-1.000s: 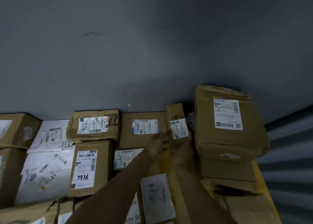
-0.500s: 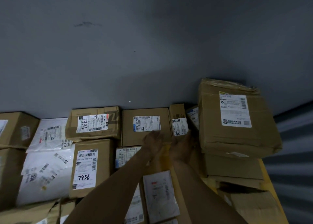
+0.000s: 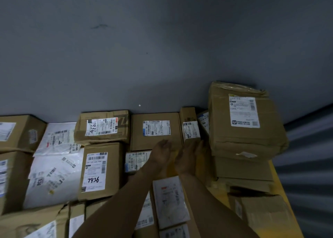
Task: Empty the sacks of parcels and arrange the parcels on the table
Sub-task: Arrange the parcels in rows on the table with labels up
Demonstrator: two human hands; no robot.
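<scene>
A narrow cardboard parcel [image 3: 188, 117] with a white label stands against the grey wall, wedged between a flat square box [image 3: 140, 142] and a tall stack topped by a large crumpled box [image 3: 239, 140]. My left hand [image 3: 162, 154] hovers with relaxed fingers over the flat box's near edge and holds nothing. Just below the narrow parcel, my right hand [image 3: 189, 159] is empty too, its fingers loosely extended. Whether its fingertips touch the parcel cannot be told.
Parcels cover the yellow table [image 3: 222, 198]: a box marked 7936 [image 3: 100, 171], white poly bags [image 3: 54, 167], a white padded parcel [image 3: 170, 201] under my forearms, and more boxes at the left and near edges. A corrugated shutter [image 3: 310, 156] lies past the table's right edge.
Both hands held the narrow parcel a second ago and set it into the gap by the wall. They have since let go and drawn back slightly toward me.
</scene>
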